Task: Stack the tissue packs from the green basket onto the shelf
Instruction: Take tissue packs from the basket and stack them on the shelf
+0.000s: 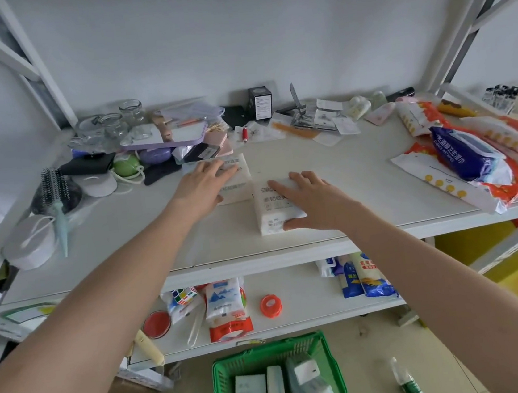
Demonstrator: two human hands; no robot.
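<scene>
Two white tissue packs lie side by side on the upper white shelf (360,165). My left hand (201,186) rests flat on the left tissue pack (238,179), fingers stretched over its top. My right hand (313,200) lies on the right tissue pack (274,210), fingers spread across the top and thumb against its near end. On the floor below stands the green basket (226,371) with several more white tissue packs (274,385) inside.
Jars (130,112), a purple tray (167,140), a hairbrush (55,193) and a black box (260,102) crowd the shelf's back and left. Wet-wipe packs (469,153) pile at the right. The lower shelf holds bags and lids. A bottle (408,386) lies on the floor.
</scene>
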